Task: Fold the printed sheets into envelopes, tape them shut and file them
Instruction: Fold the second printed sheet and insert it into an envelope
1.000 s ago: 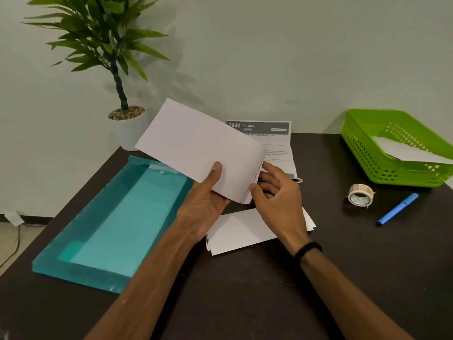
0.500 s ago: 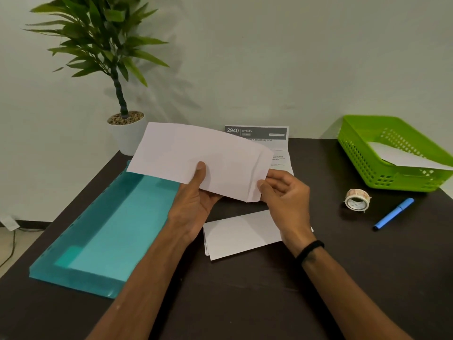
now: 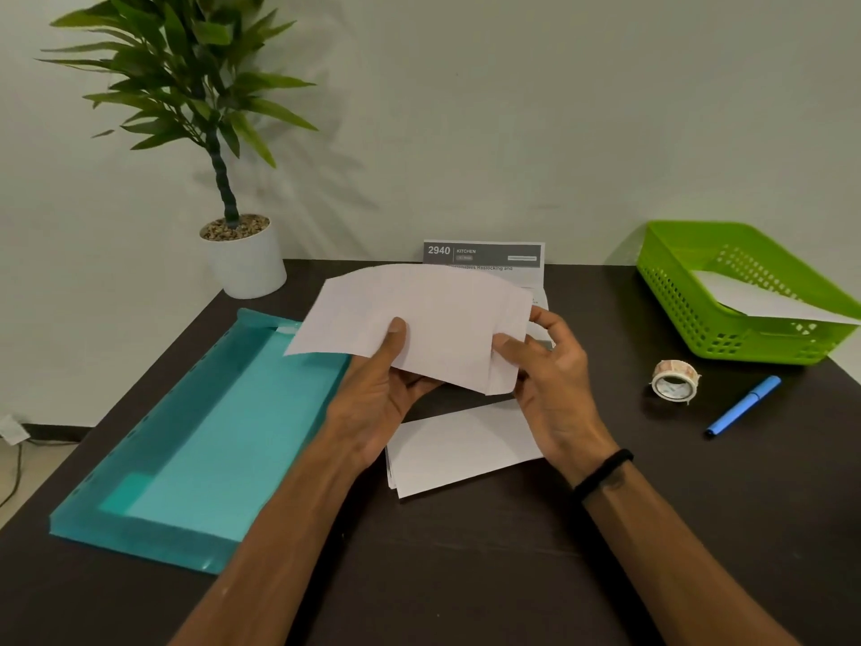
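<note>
Both forearms reach in over the table (image 3: pixel 466 575), and both hands hold one folded sheet (image 3: pixel 419 319) in the air above it. The left hand (image 3: pixel 377 403) grips the sheet's lower edge, thumb pressed on top and fingers underneath. The right hand (image 3: pixel 554 389) pinches the sheet's right end, thumb in front and fingers curled behind (a black band circles that wrist).

Just below the held sheet a small stack of folded papers (image 3: pixel 461 449) lies flat on the table; behind it is one printed page (image 3: pixel 484 256) headed 2940. Left of the sheet lies one teal folder (image 3: pixel 186 449). Well to its right are one roll of tape (image 3: pixel 674 380), one blue pen (image 3: pixel 743 405) and one green basket (image 3: pixel 699 319) holding a white sheet.
</note>
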Motion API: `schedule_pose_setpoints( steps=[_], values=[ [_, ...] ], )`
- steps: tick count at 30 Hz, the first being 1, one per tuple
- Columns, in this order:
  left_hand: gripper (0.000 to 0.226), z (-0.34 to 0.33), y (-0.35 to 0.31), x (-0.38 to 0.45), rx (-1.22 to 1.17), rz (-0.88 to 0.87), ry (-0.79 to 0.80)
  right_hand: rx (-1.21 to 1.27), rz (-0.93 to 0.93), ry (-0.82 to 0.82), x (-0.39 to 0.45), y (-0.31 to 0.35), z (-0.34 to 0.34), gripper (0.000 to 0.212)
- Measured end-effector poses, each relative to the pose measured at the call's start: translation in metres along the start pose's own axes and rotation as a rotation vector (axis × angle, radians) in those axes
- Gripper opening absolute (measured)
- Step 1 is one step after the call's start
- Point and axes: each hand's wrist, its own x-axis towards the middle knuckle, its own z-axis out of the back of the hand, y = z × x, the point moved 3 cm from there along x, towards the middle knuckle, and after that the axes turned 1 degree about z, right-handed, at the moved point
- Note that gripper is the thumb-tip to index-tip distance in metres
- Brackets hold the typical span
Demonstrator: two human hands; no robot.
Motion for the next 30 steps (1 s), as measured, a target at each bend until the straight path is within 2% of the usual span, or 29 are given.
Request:
schedule_pose_setpoints(
  steps=[6,9,11,15,18,24,27,30],
  values=[
    [0.023,-0.001,0.000,0.001,0.038,0.007,-0.005,0.224,-0.129,0.163,0.001,0.002,-0.001,0.052],
    [0.024,0.000,-0.001,0.000,0.027,0.018,-0.015,0.252,-0.157,0.212,0.001,0.002,0.000,0.052],
    [0.029,0.003,-0.003,0.000,-0.013,0.012,-0.034,0.173,-0.148,0.194,0.003,0.002,0.002,0.049],
    [0.029,0.004,-0.010,0.000,-0.058,0.014,0.031,-0.063,-0.101,-0.002,0.006,-0.002,0.009,0.023],
    [0.027,0.000,-0.007,-0.002,-0.024,0.021,0.053,-0.120,-0.062,-0.034,0.006,-0.002,0.011,0.018],
    [0.029,-0.002,-0.004,-0.003,0.089,-0.019,0.011,-0.023,-0.026,0.030,0.007,0.005,0.013,0.034],
    [0.023,-0.003,-0.003,-0.004,0.170,-0.050,-0.001,-0.079,-0.042,0.097,0.008,0.007,0.014,0.047],
    [0.022,-0.003,-0.001,-0.005,0.217,-0.045,0.007,-0.173,-0.041,0.081,0.010,0.004,0.017,0.042]
  ],
)
